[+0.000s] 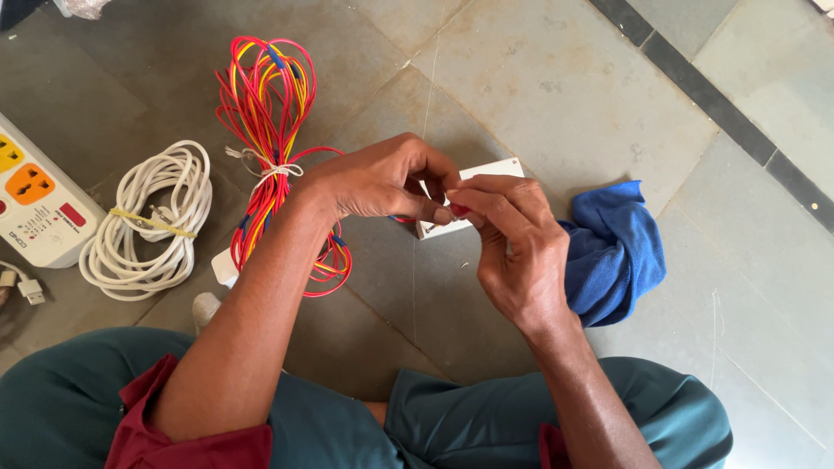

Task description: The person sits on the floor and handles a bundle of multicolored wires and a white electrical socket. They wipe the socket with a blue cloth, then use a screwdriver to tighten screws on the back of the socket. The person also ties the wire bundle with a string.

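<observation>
While both hands point(452, 204) meet, fingertips pinch a small red piece point(459, 210).

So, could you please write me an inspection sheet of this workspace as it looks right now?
Surface: grey stone tile floor with dark grout strips; person sits on it.
Job's things: small white box, held up between both hands; a small red piece at the fingertips, too small to identify.
Clutter: blue cloth, crumpled, right of the hands.
Grippers: left hand and right hand both pinch at the box.
Cables: red, yellow and blue wire bundle, tied; white coiled cable, banded.
Surroundings: white power strip at the left edge; white plug below it.
</observation>
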